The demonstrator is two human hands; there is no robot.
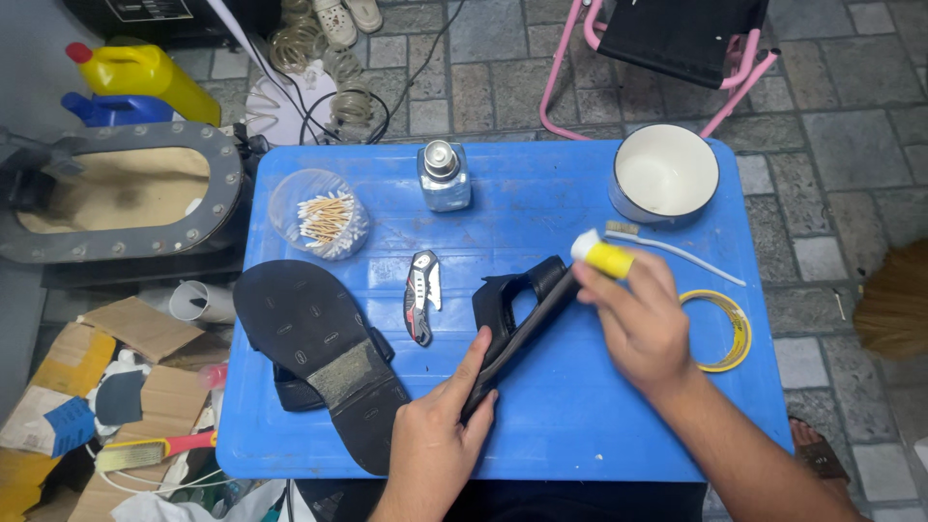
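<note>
My left hand [437, 432] grips the near end of a black sandal [512, 314] that stands on its edge on the blue table [541, 193]. My right hand [640, 321] holds a small yellow tube with a white cap [601, 255], its tip against the sandal's far end. A second black sandal [319, 348] lies sole up to the left of my left hand. A folded pocket knife [421, 295] lies between the two sandals.
On the table stand a clear tub of cotton swabs [319, 215], a glass bottle [444, 176] and a white bowl [664, 174]. A toothbrush [677, 251] and a yellow tape roll [720, 331] lie at right. A pink chair [677, 48] stands behind; cardboard scraps [116, 377] lie left.
</note>
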